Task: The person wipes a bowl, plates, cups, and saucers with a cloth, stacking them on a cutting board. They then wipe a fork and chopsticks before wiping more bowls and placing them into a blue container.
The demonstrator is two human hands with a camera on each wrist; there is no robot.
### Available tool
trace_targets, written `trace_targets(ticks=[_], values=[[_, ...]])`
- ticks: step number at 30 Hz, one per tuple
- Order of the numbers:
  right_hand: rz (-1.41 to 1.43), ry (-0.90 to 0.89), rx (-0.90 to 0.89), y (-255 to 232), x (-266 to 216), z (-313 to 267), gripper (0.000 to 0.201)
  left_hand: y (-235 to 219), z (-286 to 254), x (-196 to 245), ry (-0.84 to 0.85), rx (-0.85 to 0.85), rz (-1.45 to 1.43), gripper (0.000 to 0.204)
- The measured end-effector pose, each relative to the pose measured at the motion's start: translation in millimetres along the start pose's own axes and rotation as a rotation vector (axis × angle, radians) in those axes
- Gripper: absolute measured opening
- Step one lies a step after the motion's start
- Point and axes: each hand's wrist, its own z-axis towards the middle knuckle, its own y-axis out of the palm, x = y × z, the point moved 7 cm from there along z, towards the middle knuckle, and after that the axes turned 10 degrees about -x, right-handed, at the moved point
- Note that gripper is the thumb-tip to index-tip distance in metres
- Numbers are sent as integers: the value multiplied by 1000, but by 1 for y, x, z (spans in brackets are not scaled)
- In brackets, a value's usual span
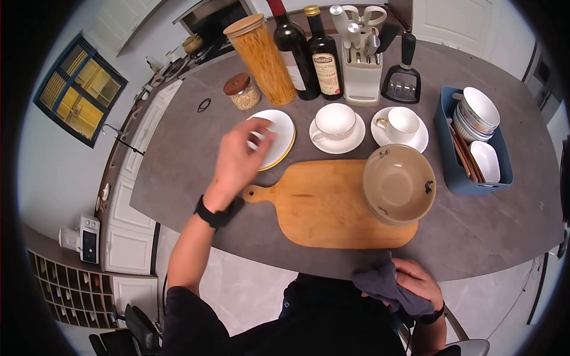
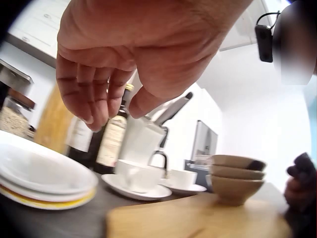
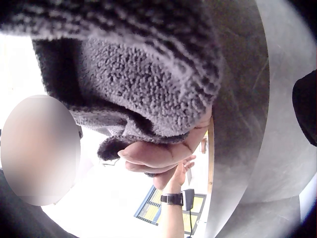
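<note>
My left hand (image 1: 240,154) hovers over the near left side of a stack of white plates (image 1: 284,132), fingers loosely bent and holding nothing. In the left wrist view a yellow edge shows low in the plate stack (image 2: 44,171). At the counter's front edge my right hand (image 1: 420,282) grips a bunched dark grey cloth (image 1: 389,288); its fingers curl round the fabric in the right wrist view. Between the hands lies a wooden cutting board (image 1: 320,204), its handle toward the left. Several nested brown bowls (image 2: 233,181) stand on the board's right end.
Two white cups (image 1: 335,120) (image 1: 402,123) sit on saucers behind the board. A blue bin (image 1: 475,188) with bowls stands at right. Along the back are a pasta jar (image 1: 261,59), a small jar (image 1: 243,95), two bottles (image 1: 295,59) (image 1: 325,65), a knife block (image 1: 362,83) and a spatula (image 1: 404,80).
</note>
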Motion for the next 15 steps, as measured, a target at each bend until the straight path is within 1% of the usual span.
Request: trace_targets(ticks=[1, 3, 5, 7, 8, 10, 11, 13, 14, 15], values=[[-2, 4, -1, 2, 1, 0, 40, 10, -2, 24, -12, -111, -57, 26], [43, -11, 68, 2, 2, -1, 41, 31, -5, 71, 31, -252, -227, 24], [60, -5, 73, 4, 1, -3, 42, 54, -2, 105, 3, -397, -324, 26], [72, -4, 80, 4, 1, -5, 43, 75, 4, 123, 158, -352, -337, 28], [81, -19, 87, 4, 2, -6, 43, 81, 7, 126, 163, -345, -338, 28], [87, -41, 98, 2, 1, -7, 43, 98, 11, 133, 201, -445, -261, 28], [95, -40, 92, 1, 3, -7, 43, 103, 12, 134, 207, -445, -258, 28], [108, -43, 82, 2, 4, -7, 43, 98, 14, 138, 264, -356, -316, 26], [104, -44, 73, 2, 3, -7, 43, 97, 13, 137, 262, -357, -310, 26], [100, -45, 61, 3, 2, -6, 43, 89, 11, 137, 215, -357, -344, 26]])
